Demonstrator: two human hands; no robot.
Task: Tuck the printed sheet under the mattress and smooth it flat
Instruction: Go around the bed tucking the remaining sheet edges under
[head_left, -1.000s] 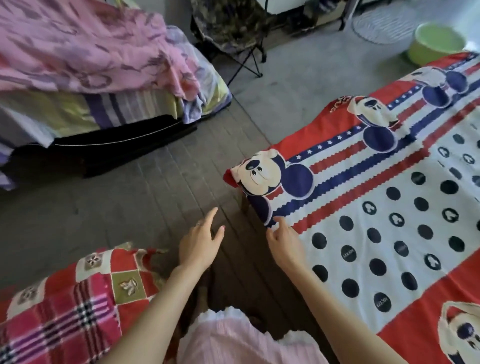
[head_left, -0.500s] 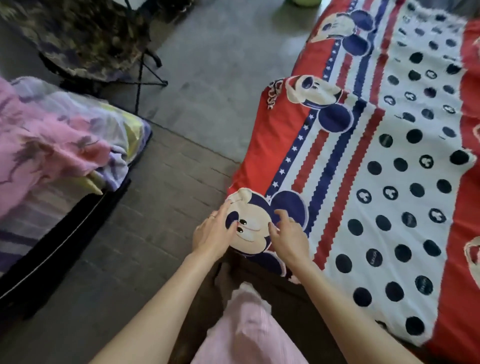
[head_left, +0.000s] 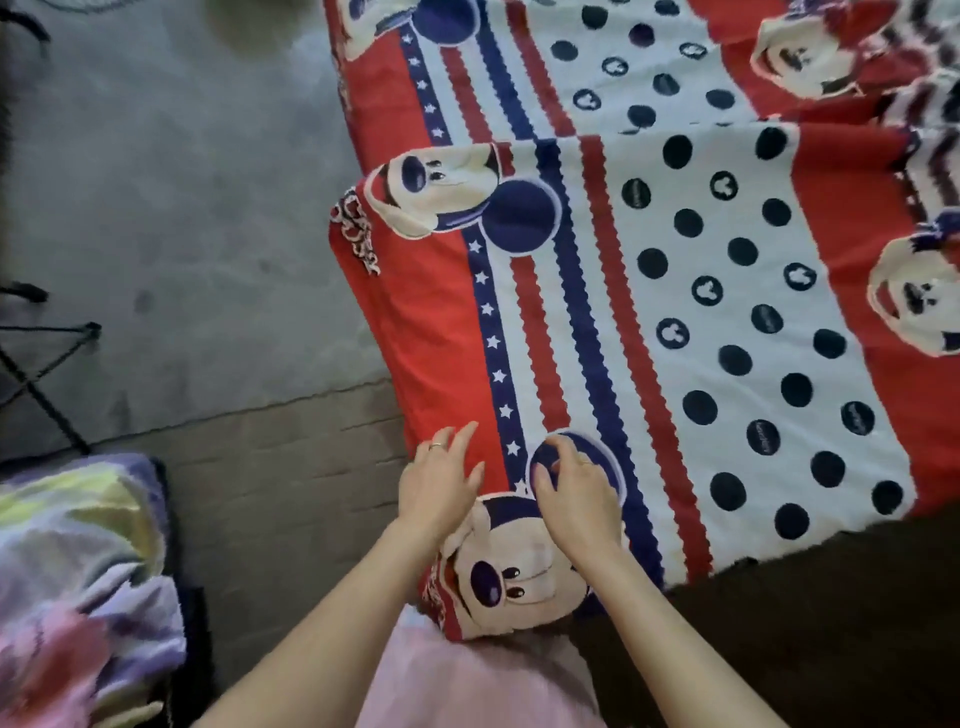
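Printed sheet (head_left: 649, 312), red with blue and white stripes, dark dots and cartoon mouse faces, is lying spread over the mattress, its near-left corner hanging just in front of the person. Left of the sheet, rumpled pastel bedding (head_left: 78, 571) is lying on the floor (head_left: 182, 208). On the sheet's red border, at its left edge, the left hand (head_left: 441, 486) is resting flat, fingers straight and spread, a ring on one finger. Just right of it, on the blue ear of the nearest mouse face, the right hand (head_left: 579, 493) is pressing down with fingers curled, bunching the fabric; I cannot tell if it is truly gripping.
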